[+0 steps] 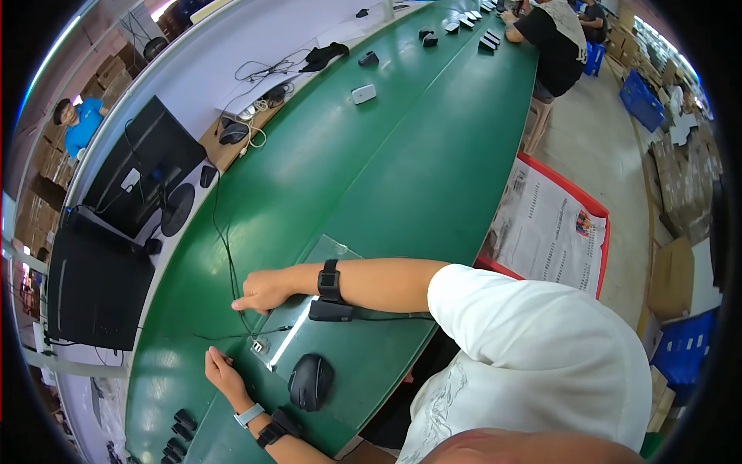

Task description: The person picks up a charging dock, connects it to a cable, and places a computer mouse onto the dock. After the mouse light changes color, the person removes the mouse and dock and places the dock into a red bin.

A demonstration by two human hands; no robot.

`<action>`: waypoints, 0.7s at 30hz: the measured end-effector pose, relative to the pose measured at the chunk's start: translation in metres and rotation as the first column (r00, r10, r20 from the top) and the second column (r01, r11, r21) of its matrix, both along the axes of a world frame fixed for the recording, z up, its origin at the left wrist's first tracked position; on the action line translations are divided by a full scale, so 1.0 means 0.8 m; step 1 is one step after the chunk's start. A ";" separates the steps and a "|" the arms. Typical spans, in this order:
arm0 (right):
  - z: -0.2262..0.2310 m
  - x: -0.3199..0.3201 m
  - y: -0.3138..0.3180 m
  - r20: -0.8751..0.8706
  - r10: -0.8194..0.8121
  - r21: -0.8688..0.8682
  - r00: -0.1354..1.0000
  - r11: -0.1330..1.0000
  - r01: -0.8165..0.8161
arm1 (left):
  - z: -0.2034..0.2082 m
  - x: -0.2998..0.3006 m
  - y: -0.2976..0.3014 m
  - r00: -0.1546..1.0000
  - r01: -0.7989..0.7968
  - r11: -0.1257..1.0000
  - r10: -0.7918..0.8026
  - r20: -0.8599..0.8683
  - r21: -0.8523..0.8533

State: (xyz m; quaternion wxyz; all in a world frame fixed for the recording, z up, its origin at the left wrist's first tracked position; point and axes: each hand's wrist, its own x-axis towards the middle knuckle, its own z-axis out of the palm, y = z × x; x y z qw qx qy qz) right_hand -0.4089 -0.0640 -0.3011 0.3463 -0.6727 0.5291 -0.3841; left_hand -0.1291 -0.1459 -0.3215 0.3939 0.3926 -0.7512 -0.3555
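My right hand (265,291) reaches across the green table with its fingers curled. Black cables (230,267) run down past its fingertips; whether the fingers grip them I cannot tell. Below and to the left, my left hand (224,374) hovers with fingers folded in, and what they hold, if anything, is hidden. Between the hands, a small metal-ended plug (260,345) lies at the edge of a clear sheet (352,340). A black computer mouse (311,382) rests on the sheet, nearer to me. Both wrists wear black strapped devices.
Two black monitors (100,282) stand along the left side. A white box-shaped device (363,94) and several small black devices (182,427) sit on the table (379,193). A red-rimmed bin (604,232) with printed sheets adjoins the right edge. Another person (550,50) sits at the far end.
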 end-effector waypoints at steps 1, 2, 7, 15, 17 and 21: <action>0.001 0.000 -0.004 0.000 0.008 -0.046 1.000 0.999 -0.008 | 0.002 0.002 0.001 1.000 -0.002 1.000 0.002 -0.001 -0.010; 0.001 -0.002 -0.005 -0.002 0.013 -0.057 1.000 0.998 -0.013 | 0.004 0.004 0.005 1.000 -0.013 1.000 0.013 0.027 -0.001; -0.009 -0.009 -0.009 -0.012 -0.020 -0.184 1.000 0.983 0.017 | 0.005 -0.004 0.012 1.000 0.026 0.998 -0.026 -0.005 -0.049; 0.000 0.004 -0.006 0.261 -0.174 -0.222 0.950 0.947 0.234 | 0.015 0.001 0.019 0.973 -0.067 0.984 0.101 -0.209 0.167; -0.003 0.002 -0.008 0.320 -0.164 -0.264 0.933 0.930 0.254 | 0.010 0.005 0.009 0.966 -0.086 0.980 0.126 -0.224 0.180; -0.009 0.004 -0.011 0.229 -0.184 -0.377 0.956 0.888 0.262 | 0.003 0.027 -0.002 0.984 -0.105 0.994 0.097 -0.152 -0.043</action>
